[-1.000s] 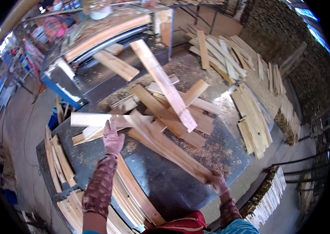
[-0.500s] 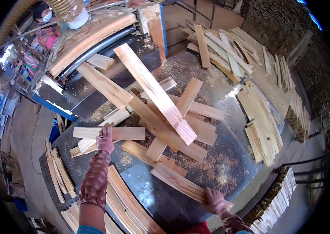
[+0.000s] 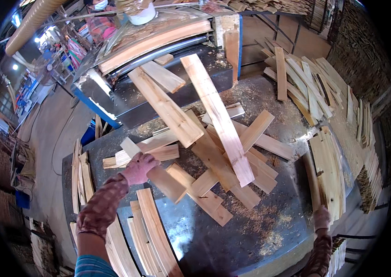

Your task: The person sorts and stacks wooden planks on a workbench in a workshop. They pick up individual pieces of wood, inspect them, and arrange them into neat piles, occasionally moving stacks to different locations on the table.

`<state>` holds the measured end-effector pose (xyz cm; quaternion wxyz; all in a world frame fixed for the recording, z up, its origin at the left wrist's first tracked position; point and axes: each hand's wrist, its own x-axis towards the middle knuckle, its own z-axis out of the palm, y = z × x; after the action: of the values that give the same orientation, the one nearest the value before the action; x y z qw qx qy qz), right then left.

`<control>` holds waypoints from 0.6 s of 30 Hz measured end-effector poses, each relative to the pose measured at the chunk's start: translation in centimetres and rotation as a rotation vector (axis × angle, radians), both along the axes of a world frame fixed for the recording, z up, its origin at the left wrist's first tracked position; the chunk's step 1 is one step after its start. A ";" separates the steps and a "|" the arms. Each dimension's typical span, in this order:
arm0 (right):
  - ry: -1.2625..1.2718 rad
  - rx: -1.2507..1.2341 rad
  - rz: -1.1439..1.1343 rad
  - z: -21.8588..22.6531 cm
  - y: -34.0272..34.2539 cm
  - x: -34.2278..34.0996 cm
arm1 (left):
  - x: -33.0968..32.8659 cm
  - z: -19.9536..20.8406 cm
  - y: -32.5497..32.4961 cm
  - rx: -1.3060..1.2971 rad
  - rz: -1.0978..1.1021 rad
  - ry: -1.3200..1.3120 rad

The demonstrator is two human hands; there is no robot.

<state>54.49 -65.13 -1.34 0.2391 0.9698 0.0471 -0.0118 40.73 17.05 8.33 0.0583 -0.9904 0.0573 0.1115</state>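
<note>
My gloved left hand [image 3: 141, 169] is closed around a short wooden board [image 3: 167, 183], which slants across the left part of the dark metal table [image 3: 209, 251]. At the right edge my gloved right hand [image 3: 322, 217] grips the near end of another board [image 3: 312, 180]. That board, slightly blurred, lies along the left side of a stack of pale boards [image 3: 330, 168]. Between the hands is a loose, crisscrossed heap of boards [image 3: 214, 157]. One long pale board [image 3: 218, 117] lies over its top.
At the back stands a planing machine [image 3: 156, 44] with a metal roller; boards [image 3: 165, 106] jut from it. A ribbed hose [image 3: 34, 27] hangs at upper left. Boards line the table's near left [image 3: 156, 231]. More boards [image 3: 306, 85] lie at the far right. A masked person [image 3: 101, 25] is behind the machine.
My right hand has carried its board from the table's near edge to the right-hand stack. My left hand has turned its board from level to slanted. The view has shifted, and boards at the machine have come farther out.
</note>
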 end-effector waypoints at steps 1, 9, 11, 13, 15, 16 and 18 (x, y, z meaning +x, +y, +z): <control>0.049 0.330 -0.161 1.1 -0.3 1.5 | -2.4 1.1 -0.2 -0.031 -0.036 -0.087; -0.112 1.083 0.600 8.6 25.5 7.2 | -7.7 12.8 -3.1 -0.741 0.213 -0.749; -0.215 1.064 0.879 13.6 38.1 6.3 | -9.6 14.6 -2.9 -1.054 0.406 -0.847; 0.071 1.249 0.737 18.1 48.5 4.5 | -10.6 16.3 -2.4 -1.596 0.543 -0.734; 0.218 1.217 0.590 17.4 55.8 4.4 | -10.5 16.9 -2.9 -1.872 0.571 -0.638; 0.385 1.199 0.503 18.0 58.8 3.4 | -11.6 15.6 -1.7 -1.973 0.583 -0.579; 0.697 1.436 0.336 13.0 61.1 4.2 | -11.7 14.7 -2.8 -2.257 0.670 -0.492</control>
<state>58.72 -4.05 11.65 -0.4708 0.8071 0.2598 -0.2436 29.03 14.21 23.06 -0.8641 -0.4438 -0.1503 -0.1837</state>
